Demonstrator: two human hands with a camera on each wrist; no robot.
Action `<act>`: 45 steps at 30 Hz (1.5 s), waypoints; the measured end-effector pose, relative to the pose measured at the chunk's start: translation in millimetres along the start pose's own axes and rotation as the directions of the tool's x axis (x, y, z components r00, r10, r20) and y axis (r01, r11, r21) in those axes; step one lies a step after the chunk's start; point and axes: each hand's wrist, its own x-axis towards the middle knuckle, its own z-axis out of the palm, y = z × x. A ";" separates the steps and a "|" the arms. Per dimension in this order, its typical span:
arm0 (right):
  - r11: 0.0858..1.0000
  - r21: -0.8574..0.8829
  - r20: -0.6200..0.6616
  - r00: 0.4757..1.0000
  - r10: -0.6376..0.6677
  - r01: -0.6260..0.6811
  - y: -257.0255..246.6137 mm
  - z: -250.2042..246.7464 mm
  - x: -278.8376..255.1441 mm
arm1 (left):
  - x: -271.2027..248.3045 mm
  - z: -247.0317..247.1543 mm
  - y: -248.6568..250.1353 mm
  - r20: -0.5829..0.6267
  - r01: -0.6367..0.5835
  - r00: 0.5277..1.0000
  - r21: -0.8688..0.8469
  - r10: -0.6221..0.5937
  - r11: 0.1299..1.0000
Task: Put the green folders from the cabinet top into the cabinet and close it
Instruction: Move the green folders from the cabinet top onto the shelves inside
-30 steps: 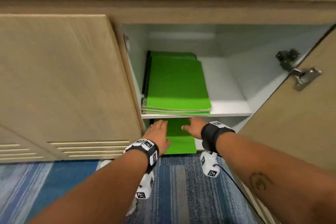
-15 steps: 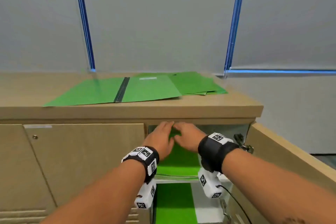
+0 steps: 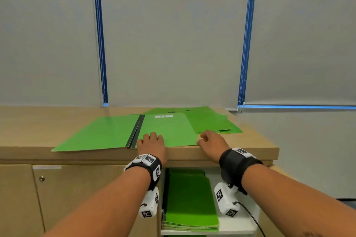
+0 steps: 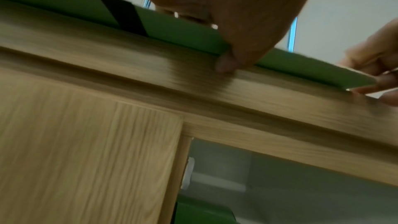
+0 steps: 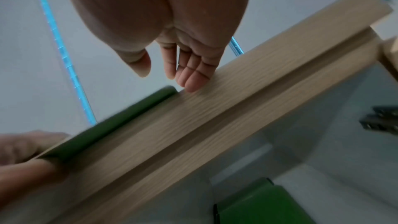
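A green folder (image 3: pixel 167 129) lies spread open with a black spine on the wooden cabinet top (image 3: pixel 28 127), its front edge at the rim. My left hand (image 3: pixel 151 143) pinches that front edge, fingers on top and thumb (image 4: pixel 226 64) underneath. My right hand (image 3: pixel 211 141) is at the folder's right front corner (image 5: pixel 170 91), fingers loosely bent and touching the cabinet rim, holding nothing. More green folders (image 3: pixel 210 121) lie overlapped at the back right of the top. Below, a stack of green folders (image 3: pixel 190 204) sits on the shelf of the open cabinet.
The cabinet's left door (image 3: pixel 77 198) is closed. A metal hinge (image 5: pixel 379 122) sits on the right inner wall of the open compartment. Grey blinds with blue cords (image 3: pixel 100 44) hang behind the cabinet. The left part of the top is bare wood.
Both hands rose from inside the cabinet to its top, and my view tilted up with them. My left hand took hold of the open folder's front edge.
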 end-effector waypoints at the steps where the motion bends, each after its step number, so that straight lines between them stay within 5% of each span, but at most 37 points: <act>1: 0.998 0.043 -0.029 0.999 0.038 -0.036 4.0 -0.7 1.6 | -3.9 -3.9 -0.4 -0.037 -0.018 0.999 0.009 0.018 1.000; 6: 0.908 0.321 -0.037 0.955 0.295 -0.268 7.4 -13.9 7.1 | -27.5 -8.5 -6.7 -0.161 -0.157 0.979 -0.202 0.126 0.967; 9: 0.507 0.756 0.256 0.900 0.354 -0.414 2.2 -27.5 1.8 | -42.6 -8.8 -15.4 -0.174 -0.249 0.963 -0.290 0.205 0.924; 11: 0.367 0.825 0.348 0.899 0.267 -0.429 -2.7 -38.5 -4.9 | -52.9 -10.6 -18.7 -0.192 -0.318 0.944 -0.299 0.270 0.900; 14: 0.386 0.842 0.312 0.924 0.220 -0.376 -7.1 -46.3 -8.9 | -66.4 -19.5 -18.5 -0.161 -0.400 0.916 -0.310 0.367 0.862; 17: 0.448 0.831 0.250 0.941 0.228 -0.329 -10.6 -51.3 -10.8 | -68.4 -35.1 -19.9 -0.097 -0.357 0.933 -0.389 0.348 0.849; 22: 0.524 0.824 0.106 0.968 0.227 -0.213 -6.6 -66.5 -12.3 | -49.4 -58.7 -28.6 -0.196 -0.184 0.978 -0.668 0.067 0.721; 27: 0.475 0.874 0.015 0.981 0.195 -0.108 -2.4 -80.5 -23.7 | -39.4 -84.3 -33.9 -0.180 -0.020 0.963 -0.794 -0.203 0.608; 32: 0.382 0.920 0.011 0.980 0.200 -0.089 -5.8 -88.8 -33.5 | -47.9 -102.0 -20.4 -0.251 -0.126 0.920 -0.916 -0.300 0.380; 36: 0.287 0.956 0.025 0.991 0.134 -0.063 -14.5 -95.2 -34.7 | -55.9 -125.9 -4.3 -0.405 -0.298 0.831 -0.903 -0.382 0.308; 41: 0.398 0.917 -0.033 0.996 0.079 -0.001 -25.9 -106.4 -36.9 | -61.3 -145.8 -0.3 -0.428 -0.293 0.818 -0.885 -0.385 0.360; 45: 0.506 0.861 -0.123 0.987 0.107 0.052 -24.2 -102.8 -36.5 | -64.4 -139.0 0.2 -0.491 -0.400 0.762 -0.870 -0.422 0.290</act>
